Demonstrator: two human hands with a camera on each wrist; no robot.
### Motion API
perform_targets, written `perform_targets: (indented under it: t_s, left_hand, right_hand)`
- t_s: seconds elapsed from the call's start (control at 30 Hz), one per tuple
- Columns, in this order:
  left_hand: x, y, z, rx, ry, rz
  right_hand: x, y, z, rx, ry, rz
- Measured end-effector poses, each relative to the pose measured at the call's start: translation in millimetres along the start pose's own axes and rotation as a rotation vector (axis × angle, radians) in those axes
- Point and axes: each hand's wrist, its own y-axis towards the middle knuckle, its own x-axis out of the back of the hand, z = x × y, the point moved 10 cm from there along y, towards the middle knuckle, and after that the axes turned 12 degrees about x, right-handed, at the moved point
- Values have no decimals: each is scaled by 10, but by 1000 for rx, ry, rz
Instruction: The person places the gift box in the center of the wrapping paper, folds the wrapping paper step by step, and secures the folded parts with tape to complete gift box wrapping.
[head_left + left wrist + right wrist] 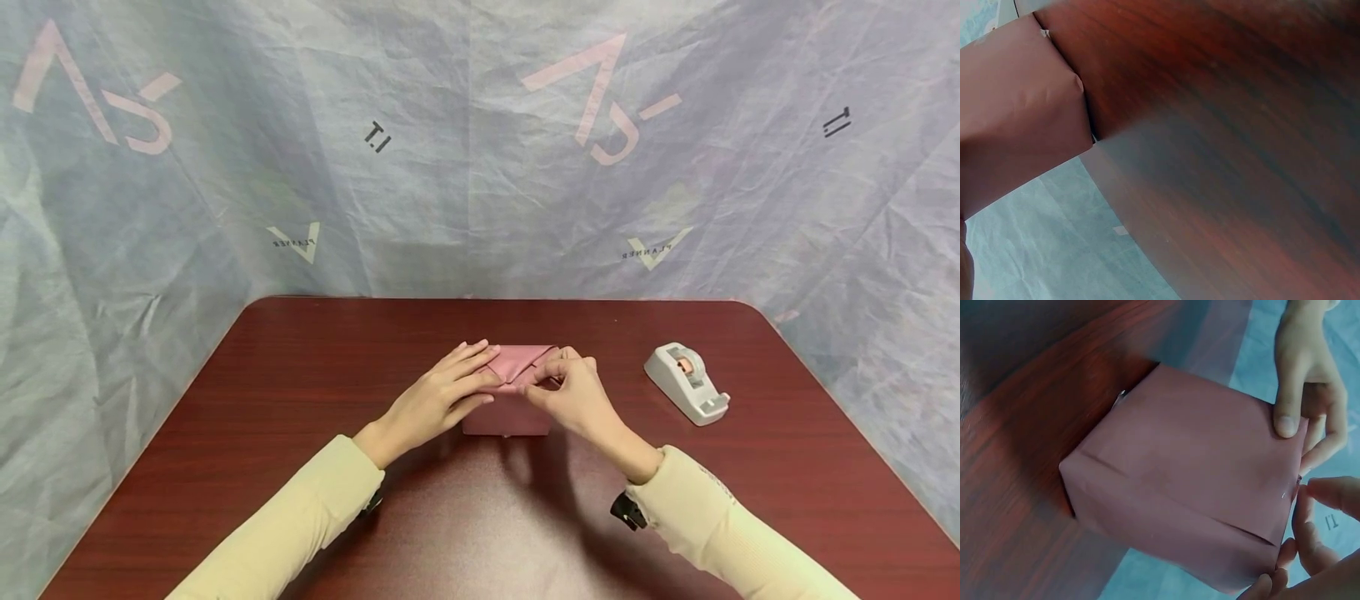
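Observation:
A box wrapped in pink paper [506,423] stands upright on the table, with a folded paper flap [517,358] angled across its top. My left hand [438,390] rests on the box's left side, its fingers laid straight over the top and its thumb against the near face. At the right top edge, my right hand [581,396] pinches the folded paper between thumb and fingers. In the right wrist view the near face of the box [1191,444] shows smooth paper with a crease near one edge. Only the lower part of the box [1022,87] appears in the left wrist view.
A white tape dispenser [686,383] stands on the dark red wooden table [337,350], to the right of the box. Beyond the table's back edge hangs a grey printed cloth [420,192], which also runs along both sides.

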Motion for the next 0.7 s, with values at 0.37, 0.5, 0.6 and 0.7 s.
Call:
perform_targets:
  t_s: [0.37,0.5,0.6,0.7]
  left_hand:
    - [-7,-7,-3,-2,13,-1]
    - [-3,-2,-10,-3,16,1]
    - [-2,-1,-10,-1,16,5]
    - [-1,0,-7,0,18,6]
  right_hand:
    - [-43,-45,-97,-162,71,15]
    - [-44,-64,-114,-195,100,3]
    - [-49,-72,-110,-208,139,8]
    - [-53,-63,-84,-180,105,17]
